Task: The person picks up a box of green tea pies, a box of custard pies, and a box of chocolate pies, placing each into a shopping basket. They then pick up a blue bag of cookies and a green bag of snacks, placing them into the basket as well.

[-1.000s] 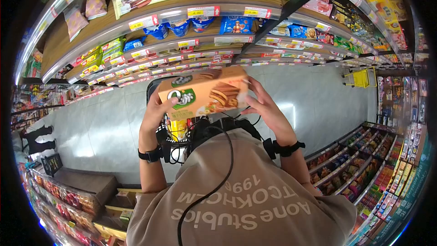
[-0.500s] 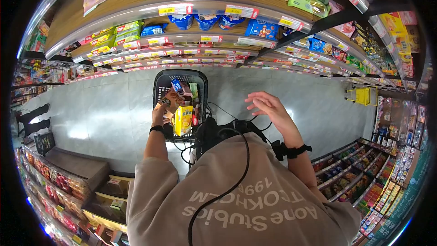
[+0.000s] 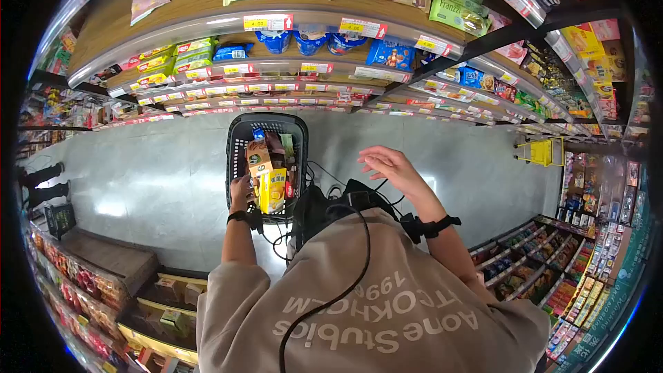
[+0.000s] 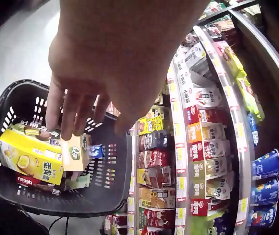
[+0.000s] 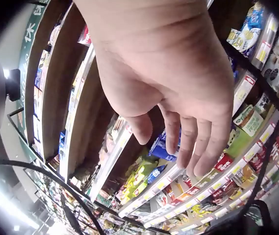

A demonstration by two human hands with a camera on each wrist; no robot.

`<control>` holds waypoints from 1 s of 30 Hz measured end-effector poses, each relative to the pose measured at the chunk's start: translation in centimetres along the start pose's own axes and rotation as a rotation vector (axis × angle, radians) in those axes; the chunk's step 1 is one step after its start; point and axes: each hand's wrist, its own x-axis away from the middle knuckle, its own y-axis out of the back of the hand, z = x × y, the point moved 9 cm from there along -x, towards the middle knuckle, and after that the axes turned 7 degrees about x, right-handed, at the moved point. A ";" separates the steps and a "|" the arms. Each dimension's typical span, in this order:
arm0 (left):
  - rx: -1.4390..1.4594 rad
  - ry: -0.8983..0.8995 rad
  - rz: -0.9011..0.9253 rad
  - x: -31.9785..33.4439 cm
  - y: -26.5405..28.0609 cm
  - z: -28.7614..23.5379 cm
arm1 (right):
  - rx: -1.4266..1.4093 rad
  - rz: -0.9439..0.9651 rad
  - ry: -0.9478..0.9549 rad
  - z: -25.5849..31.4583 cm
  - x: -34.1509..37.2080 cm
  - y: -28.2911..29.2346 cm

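A black shopping basket (image 3: 302,131) holds an orange biscuit box (image 3: 258,157), a yellow box (image 3: 273,192) with fruit on its front, and other packets. My left hand (image 3: 241,195) is at the basket's left side, beside the two boxes. In the left wrist view, its fingers (image 4: 70,112) stretch down loosely over the basket, the tips overlapping the top of the orange biscuit box (image 4: 75,154). Held out to the right of the basket, my right hand (image 3: 391,166) is in the air with relaxed fingers and holds nothing.
Snack shelves (image 3: 207,19) run along the far side of the aisle, with blue cups (image 3: 309,43) and bagged biscuits. A yellow cart (image 3: 541,152) stands at the right. Low display racks flank me behind. A person's legs (image 3: 43,183) show at far left. Dark cables hang near my waist.
Both hands held the orange biscuit box up before my chest; the left hand then lowered it into the basket and released it. The right hand let go earlier and stays out at the right.
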 end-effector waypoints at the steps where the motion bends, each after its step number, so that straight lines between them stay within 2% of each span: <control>1: 0.002 -0.011 0.038 0.6 -0.2 -0.3 | 0.009 0.022 0.010 0.0 0.1 -0.4; 3: 0.006 -0.034 0.111 2.4 -0.3 -0.2 | 0.028 0.063 0.032 -0.1 0.3 -1.0; 7: 0.044 -0.090 0.122 4.5 0.4 1.2 | 0.010 0.109 0.094 -0.8 0.7 -2.0; 14: 0.005 -0.040 0.149 11.8 3.9 10.5 | -0.002 0.174 0.098 -4.7 3.4 -3.3; 17: -0.034 0.008 0.144 14.8 5.4 12.9 | -0.086 0.174 0.059 -7.2 4.5 -4.0; 20: -0.031 -0.024 0.129 16.7 7.6 14.8 | -0.102 0.178 0.061 -9.7 5.1 -4.8; 26: -0.016 -0.043 0.085 18.0 11.5 14.9 | -0.096 0.158 0.081 -10.7 6.0 -6.8; 30: -0.043 -0.083 0.109 17.9 14.1 12.6 | -0.094 0.110 0.062 -10.5 5.9 -8.8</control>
